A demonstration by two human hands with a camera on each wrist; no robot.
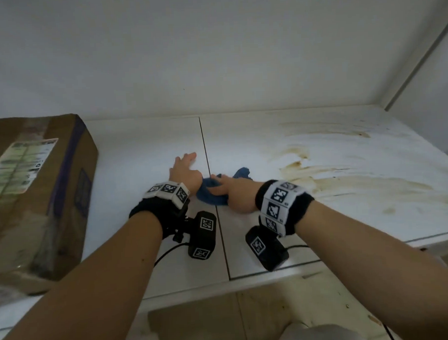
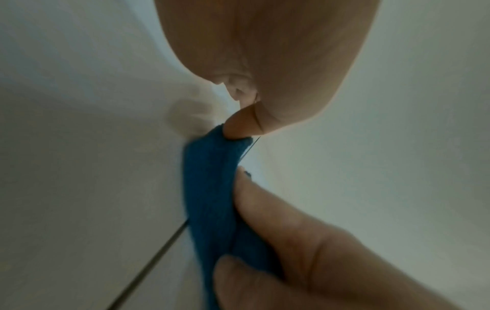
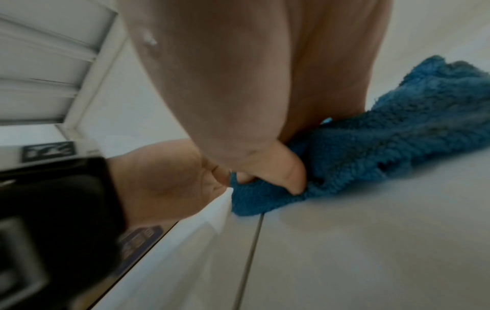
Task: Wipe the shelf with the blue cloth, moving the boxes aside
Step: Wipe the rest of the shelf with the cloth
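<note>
My right hand [image 1: 227, 192] grips the blue cloth [image 1: 213, 193], fuzzy and bunched, center frame on the white shelf [image 1: 268, 147]. Left hand [image 1: 184, 171] fingers straight, thumb touching cloth. Box [image 1: 36, 193] at left; label unreadable.

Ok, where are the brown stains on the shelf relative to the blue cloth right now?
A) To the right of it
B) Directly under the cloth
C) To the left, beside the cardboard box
A: in the head view the brown stains streak the shelf right of the blue cloth, which the right hand grips.
</note>
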